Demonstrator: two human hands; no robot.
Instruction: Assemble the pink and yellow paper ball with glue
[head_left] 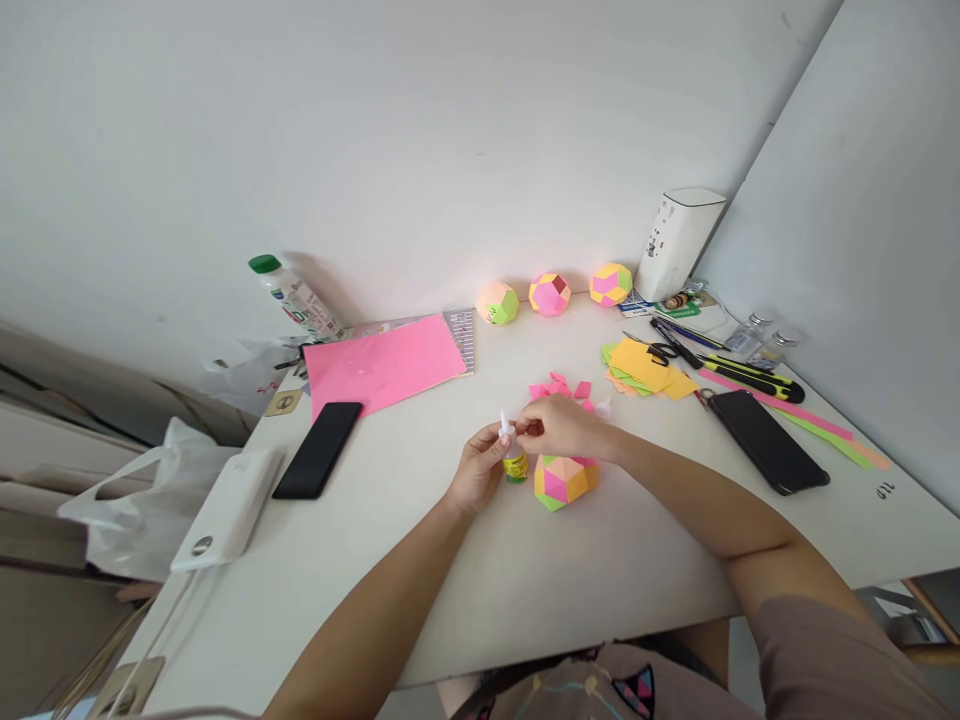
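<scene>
My left hand (478,468) is closed around a small glue bottle (514,466) with a yellow-green label, held upright on the white table (420,560). My right hand (559,426) pinches at the bottle's white tip. Just right of the bottle sits a partly built paper ball (565,479) of pink, yellow and green faces. Several small pink paper pieces (559,388) lie behind my hands, and a clear cap (604,406) rests beside them.
A pink sheet (382,364) and a black phone (317,449) lie left, with a white power bank (227,508). Three finished paper balls (550,293) line the wall. Right: yellow paper squares (646,366), scissors (666,349), a utility knife (754,376), another phone (768,440), a white box (679,243).
</scene>
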